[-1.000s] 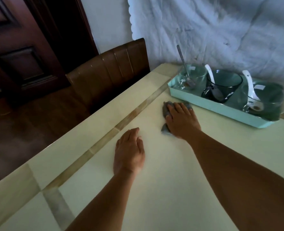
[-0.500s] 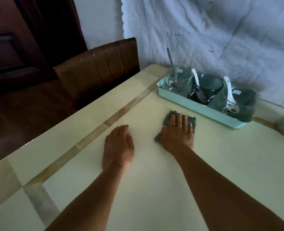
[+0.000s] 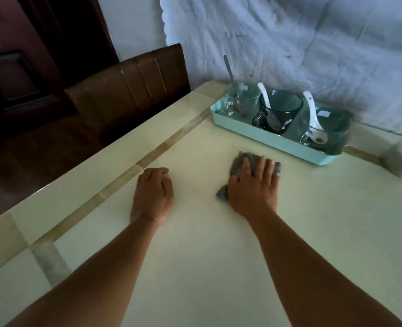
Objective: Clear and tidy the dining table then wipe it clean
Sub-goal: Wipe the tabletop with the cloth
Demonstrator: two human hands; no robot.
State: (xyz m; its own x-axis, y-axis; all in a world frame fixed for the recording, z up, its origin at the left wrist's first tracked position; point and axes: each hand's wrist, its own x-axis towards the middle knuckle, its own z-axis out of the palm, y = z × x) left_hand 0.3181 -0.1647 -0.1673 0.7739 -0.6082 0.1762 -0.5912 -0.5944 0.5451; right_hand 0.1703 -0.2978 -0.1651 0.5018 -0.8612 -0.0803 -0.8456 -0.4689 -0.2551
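- Cream desk (image 3: 195, 267) carries both hands; the left hand (image 3: 153, 195) rests on it holding nothing, fingers curled loosely under.
- At its 3 o'clock, well apart, the right hand (image 3: 254, 188) lies flat, fingers spread, pressing on a grey cloth (image 3: 242, 161) whose edges show at 12 and 9 o'clock.
- A mint tray (image 3: 277, 143) with glass cups and spoons sits near, at 1 o'clock of the right hand.
- Against half a second ago, the left hand's fingers have curled and the right hand and cloth sit slightly farther right.
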